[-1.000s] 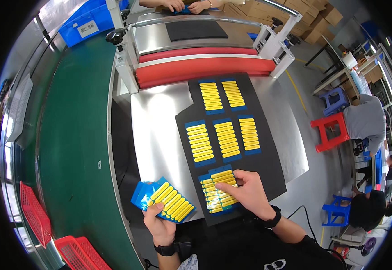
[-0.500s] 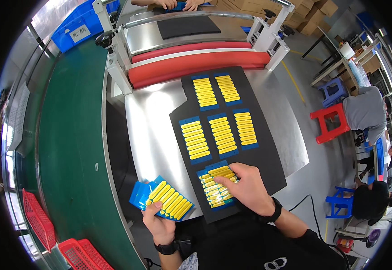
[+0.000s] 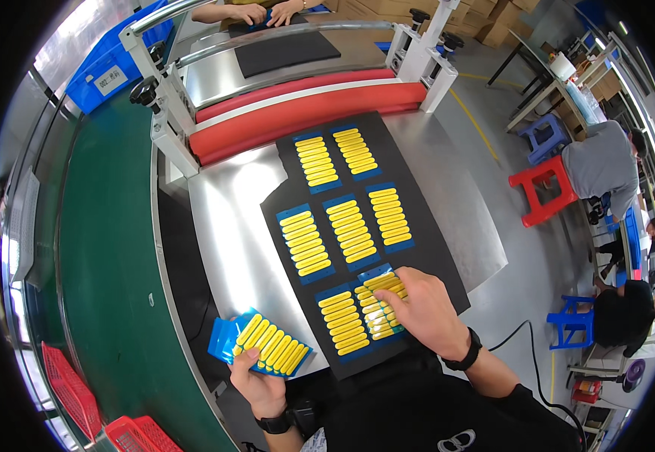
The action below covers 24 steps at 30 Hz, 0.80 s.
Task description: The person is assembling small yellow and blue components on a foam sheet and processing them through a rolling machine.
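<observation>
Steel counter (image 3: 230, 226) gleams under factory light. Nearest, at 7 o'clock, left hand (image 3: 261, 380), fingers closed around a fanned stack of blue cards (image 3: 263, 346) of yellow strips, kept ready. At 5 o'clock, right hand (image 3: 425, 313) flat, fingers spread, pressing a card (image 3: 376, 301) onto the black mat (image 3: 433, 248). Further at 12, filled cards in rows, then red rollers (image 3: 305, 113), and a blue bin (image 3: 109, 71) at 10, contents unclear

A green belt (image 3: 109, 248) curves along the left; red baskets (image 3: 71, 392) sit below it, red rollers (image 3: 305, 113) cross the top (a blue bin (image 3: 109, 75) behind), stools (image 3: 542, 184) right.
</observation>
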Tool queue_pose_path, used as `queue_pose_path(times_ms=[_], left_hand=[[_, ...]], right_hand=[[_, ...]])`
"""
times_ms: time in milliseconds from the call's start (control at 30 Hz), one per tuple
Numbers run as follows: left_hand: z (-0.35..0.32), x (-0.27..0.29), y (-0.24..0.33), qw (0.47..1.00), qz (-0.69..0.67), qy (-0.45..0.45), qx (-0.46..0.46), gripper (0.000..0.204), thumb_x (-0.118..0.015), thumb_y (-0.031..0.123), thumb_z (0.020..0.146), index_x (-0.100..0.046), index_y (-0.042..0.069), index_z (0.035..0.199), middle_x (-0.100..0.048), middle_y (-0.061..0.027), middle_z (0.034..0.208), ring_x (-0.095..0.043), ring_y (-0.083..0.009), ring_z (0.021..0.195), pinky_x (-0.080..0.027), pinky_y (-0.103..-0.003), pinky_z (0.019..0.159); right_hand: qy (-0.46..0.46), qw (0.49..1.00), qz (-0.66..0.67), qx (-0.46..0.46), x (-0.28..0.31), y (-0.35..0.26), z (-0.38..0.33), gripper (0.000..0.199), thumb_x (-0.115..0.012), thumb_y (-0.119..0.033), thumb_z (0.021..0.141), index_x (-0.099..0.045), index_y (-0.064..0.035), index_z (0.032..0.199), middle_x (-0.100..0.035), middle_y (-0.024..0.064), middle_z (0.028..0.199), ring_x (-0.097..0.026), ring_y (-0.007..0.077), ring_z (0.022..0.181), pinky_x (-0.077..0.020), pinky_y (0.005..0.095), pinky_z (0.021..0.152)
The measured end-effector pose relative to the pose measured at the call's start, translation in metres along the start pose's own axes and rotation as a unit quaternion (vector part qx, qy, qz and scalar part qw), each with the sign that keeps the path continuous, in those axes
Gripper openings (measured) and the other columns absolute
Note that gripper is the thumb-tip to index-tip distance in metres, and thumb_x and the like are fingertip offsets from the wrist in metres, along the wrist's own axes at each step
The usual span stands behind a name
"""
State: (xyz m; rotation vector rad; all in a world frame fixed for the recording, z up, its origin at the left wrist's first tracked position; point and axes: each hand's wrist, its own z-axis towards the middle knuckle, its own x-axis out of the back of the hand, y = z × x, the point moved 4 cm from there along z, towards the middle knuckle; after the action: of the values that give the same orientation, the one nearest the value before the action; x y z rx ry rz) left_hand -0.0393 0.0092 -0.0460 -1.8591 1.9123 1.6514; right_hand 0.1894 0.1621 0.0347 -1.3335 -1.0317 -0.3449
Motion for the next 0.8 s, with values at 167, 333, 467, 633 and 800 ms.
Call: queue_pose_path(times_ms=[167,333,467,633,800], left_hand=[[0.001,-0.003,-0.004,1.000,0.001,0.000,-0.001,0.047,-0.059,0.013,0.077,-0.058,-0.003,0.121,-0.068,-0.0172,0.101,-0.070,-0.0326,0.088,-0.057,-0.042,0.080],[-0.001,-0.010,-0.004,1.000,0.004,-0.007,-0.001,0.048,-0.059,0.014,0.077,-0.057,-0.003,0.122,-0.069,-0.0180,0.101,-0.070,-0.0333,0.088,-0.058,-0.043,0.081],[0.003,-0.002,-0.003,0.999,-0.003,-0.037,0.024,0.061,-0.058,0.008,0.077,-0.049,0.001,0.136,-0.067,-0.0168,0.112,-0.069,-0.0298,0.096,-0.056,-0.042,0.087],[0.001,-0.003,-0.005,0.999,-0.005,-0.036,0.027,0.062,-0.059,0.009,0.077,-0.049,0.001,0.137,-0.068,-0.0168,0.111,-0.070,-0.0296,0.093,-0.057,-0.041,0.085],[0.001,-0.005,-0.007,0.999,-0.005,-0.033,0.033,0.062,-0.059,0.009,0.077,-0.049,0.001,0.137,-0.068,-0.0174,0.110,-0.070,-0.0302,0.093,-0.057,-0.041,0.085]], right_hand=[[0.009,1.000,-0.010,0.004,0.015,0.005,0.006,0.024,-0.068,-0.016,0.093,-0.055,0.0041,0.088,-0.064,0.0233,0.085,-0.065,0.0419,0.082,-0.0513,0.0444,0.069],[-0.016,0.999,-0.039,-0.020,0.019,0.012,0.006,0.024,-0.067,-0.015,0.093,-0.056,0.0045,0.087,-0.064,0.0236,0.085,-0.065,0.0426,0.083,-0.0514,0.0453,0.070],[-0.010,0.997,-0.070,-0.035,0.025,0.019,0.006,0.025,-0.069,-0.017,0.092,-0.058,0.0047,0.088,-0.065,0.0236,0.084,-0.065,0.0420,0.081,-0.0514,0.0455,0.070],[0.025,0.984,-0.163,-0.069,0.051,0.041,0.010,0.034,-0.073,-0.027,0.089,-0.060,0.0045,0.086,-0.066,0.0223,0.084,-0.065,0.0395,0.074,-0.0505,0.0447,0.067],[0.029,0.979,-0.157,-0.126,0.056,0.053,0.002,0.045,-0.077,-0.038,0.084,-0.061,0.0038,0.084,-0.066,0.0215,0.081,-0.065,0.0393,0.073,-0.0504,0.0435,0.066]])
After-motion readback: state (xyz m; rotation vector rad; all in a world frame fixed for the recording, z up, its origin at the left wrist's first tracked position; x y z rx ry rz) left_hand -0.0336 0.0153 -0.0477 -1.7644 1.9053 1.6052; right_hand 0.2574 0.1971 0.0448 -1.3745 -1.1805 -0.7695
